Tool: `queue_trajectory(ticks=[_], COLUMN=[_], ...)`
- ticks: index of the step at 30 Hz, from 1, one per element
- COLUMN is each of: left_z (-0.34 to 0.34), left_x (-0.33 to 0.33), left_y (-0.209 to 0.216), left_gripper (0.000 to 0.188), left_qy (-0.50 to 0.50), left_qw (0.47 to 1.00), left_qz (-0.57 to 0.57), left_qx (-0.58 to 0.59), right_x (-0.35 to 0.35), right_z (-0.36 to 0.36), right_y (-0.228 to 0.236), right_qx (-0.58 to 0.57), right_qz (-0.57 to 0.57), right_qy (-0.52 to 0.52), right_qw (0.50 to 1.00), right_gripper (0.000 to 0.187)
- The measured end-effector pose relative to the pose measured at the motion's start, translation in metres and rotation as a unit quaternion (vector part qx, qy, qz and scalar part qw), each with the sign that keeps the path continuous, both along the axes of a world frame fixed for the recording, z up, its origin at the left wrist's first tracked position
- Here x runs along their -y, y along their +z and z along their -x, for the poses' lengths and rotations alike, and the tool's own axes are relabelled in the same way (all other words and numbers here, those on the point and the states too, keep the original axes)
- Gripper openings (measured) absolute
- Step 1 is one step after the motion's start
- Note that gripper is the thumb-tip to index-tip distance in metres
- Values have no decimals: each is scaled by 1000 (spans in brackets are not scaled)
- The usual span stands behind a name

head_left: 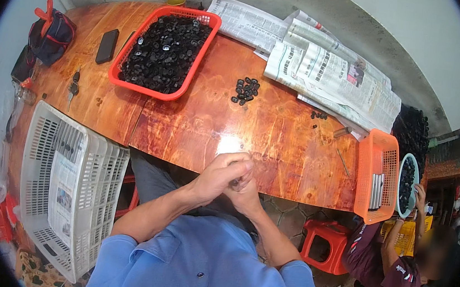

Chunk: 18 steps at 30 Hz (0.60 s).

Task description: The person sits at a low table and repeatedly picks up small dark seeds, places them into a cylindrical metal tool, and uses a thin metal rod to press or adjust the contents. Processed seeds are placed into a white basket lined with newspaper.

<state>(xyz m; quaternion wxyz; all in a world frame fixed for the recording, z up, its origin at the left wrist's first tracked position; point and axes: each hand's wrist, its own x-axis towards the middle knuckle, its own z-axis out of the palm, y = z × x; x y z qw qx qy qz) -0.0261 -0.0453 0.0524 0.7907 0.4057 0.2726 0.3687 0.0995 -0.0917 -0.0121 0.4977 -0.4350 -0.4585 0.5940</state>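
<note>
Just over the table's near edge, my left hand [220, 175] and my right hand [244, 195] are pressed together, fingers curled and closed. A small dark spot shows between them, but what they hold, if anything, is mostly hidden. Beyond them on the reddish wooden table [198, 123] lies a loose cluster of small black oval ring-like pieces [245, 91]. Farther left, a red plastic basket [115, 72] is filled with many similar black pieces [164, 52].
Newspapers [327, 75] cover the back right. An orange basket [367, 197] holds metal bars; beside it another person's hands [419, 198] hold a pale bowl [401, 181]. A phone [107, 46] and keys [74, 85] lie left. White crates [91, 185] and a red stool [327, 240] flank me.
</note>
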Motion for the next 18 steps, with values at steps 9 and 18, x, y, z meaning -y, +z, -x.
queue_trajectory(ticks=[9,18], left_z=[-18,-21], left_x=[22,29], left_y=[5,4], left_gripper=[29,17], left_qy=[125,186], left_qw=[969,965], left_qz=[-191,-177], left_qx=[-92,-56], right_x=[1,0], right_z=[1,1], right_y=[21,-7], right_qx=[83,128], right_qz=[-146,-160], right_qy=[-47,-67], right_qw=[985,976], right_gripper=[29,20])
